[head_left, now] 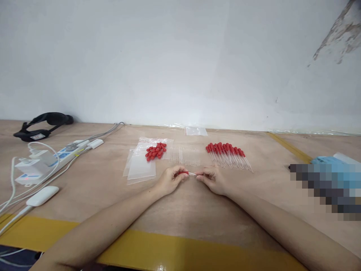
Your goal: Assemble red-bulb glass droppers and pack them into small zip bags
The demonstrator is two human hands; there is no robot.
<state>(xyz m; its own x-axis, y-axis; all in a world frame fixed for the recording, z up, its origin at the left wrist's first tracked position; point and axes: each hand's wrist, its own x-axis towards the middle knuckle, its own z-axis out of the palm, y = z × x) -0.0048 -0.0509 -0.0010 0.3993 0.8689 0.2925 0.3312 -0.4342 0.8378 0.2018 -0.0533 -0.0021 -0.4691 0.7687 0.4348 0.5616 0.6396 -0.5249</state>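
My left hand [170, 180] pinches a red rubber bulb [183, 172] and my right hand [210, 178] pinches the clear glass tube [192, 174] that joins it; both hands meet just above the wooden table [180, 210]. Behind the hands lies a row of bare clear tubes [184, 155]. A heap of loose red bulbs [155, 151] rests on clear plastic bags to the left. To the right lies a row of droppers with red bulbs fitted [228, 154].
Flat clear bags [141, 167] lie left of centre, another small bag [196, 131] near the wall. A power strip with chargers and cables [42, 163], a white device [42, 195] and a black headset [42, 124] fill the left. Blue packaging [327, 163] sits at right.
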